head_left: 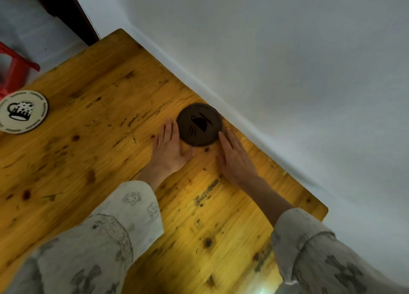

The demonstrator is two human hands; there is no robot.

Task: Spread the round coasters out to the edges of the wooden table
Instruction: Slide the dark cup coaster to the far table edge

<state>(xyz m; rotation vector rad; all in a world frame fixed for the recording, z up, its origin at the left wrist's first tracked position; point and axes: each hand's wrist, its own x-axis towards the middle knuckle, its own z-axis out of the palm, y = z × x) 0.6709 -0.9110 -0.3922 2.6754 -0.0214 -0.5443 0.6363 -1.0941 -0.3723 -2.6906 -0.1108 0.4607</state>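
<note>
Brown cup-emblem coaster (199,124) between flat hands (168,146); rim lettering unreadable.

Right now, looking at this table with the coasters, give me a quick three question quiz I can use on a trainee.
1. True or false: the dark brown coaster lies next to the table edge that runs along the white wall.
2. Which picture is on the white coaster? A) beer mug B) leaf C) star
3. Fill in: the left hand and right hand lie flat on either ____ of the dark brown coaster.

Key: 1 true; 2 A; 3 side.
</note>
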